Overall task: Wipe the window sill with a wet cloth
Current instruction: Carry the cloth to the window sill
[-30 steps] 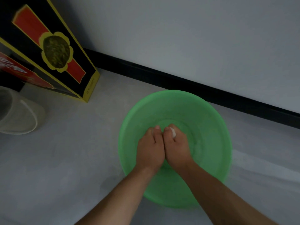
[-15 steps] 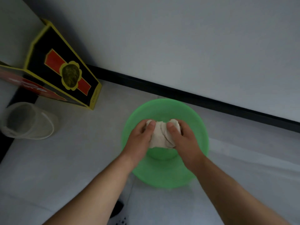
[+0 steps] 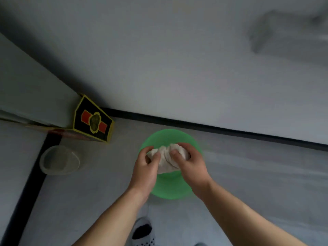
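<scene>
Cloth [image 3: 166, 158] first: white, crumpled and limp, it sits bunched at frame centre, held above the green plastic basin [image 3: 170, 189], I judge so any drips fall back in. Going left to right, a translucent plastic tub [image 3: 59, 160] rests on the floor at lower left, and a black and yellow carton [image 3: 94, 119] leans into the wall corner. My left hand [image 3: 145, 172] pinches the cloth's left end, and my right hand [image 3: 190, 165] is closed over its right end, apparently wringing. The round, smooth basin is on the pale floor [image 3: 257, 174].
</scene>
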